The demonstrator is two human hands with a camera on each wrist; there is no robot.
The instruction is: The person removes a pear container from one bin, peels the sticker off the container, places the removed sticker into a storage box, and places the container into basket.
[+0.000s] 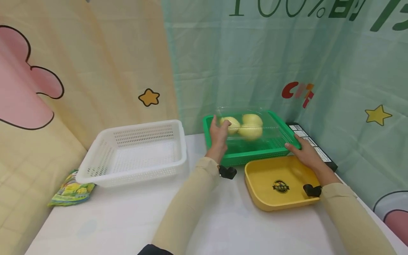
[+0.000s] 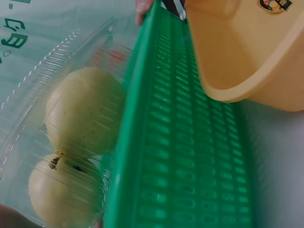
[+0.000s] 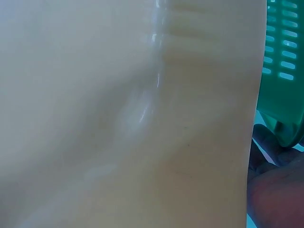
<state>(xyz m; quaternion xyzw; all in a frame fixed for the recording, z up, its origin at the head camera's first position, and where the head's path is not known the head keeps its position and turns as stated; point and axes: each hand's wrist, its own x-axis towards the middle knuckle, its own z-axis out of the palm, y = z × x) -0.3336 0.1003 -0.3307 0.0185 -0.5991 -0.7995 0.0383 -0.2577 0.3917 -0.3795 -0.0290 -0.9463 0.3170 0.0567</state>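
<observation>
My left hand (image 1: 219,136) holds the left end of a clear plastic box (image 1: 271,129), its thumb on the near side. Inside are several round pale-yellow fruits (image 1: 251,124); two with dark stems show close up in the left wrist view. The box sits tilted in a green perforated basket (image 1: 251,154), partly above the rim. My right hand (image 1: 307,152) grips that basket's near right corner, thumb in front and fingers round the side. In the right wrist view, the fingers (image 3: 268,142) are dark beneath the green corner, mostly hidden by the yellow tray.
A yellow tray (image 1: 267,193) with a round label stands before the green basket, below my right hand. On the left is a white perforated basket (image 1: 143,154), with a colourful bag (image 1: 71,191) beside it. A black-edged box (image 1: 318,150) lies at right. Curtains (image 1: 197,71) hang behind.
</observation>
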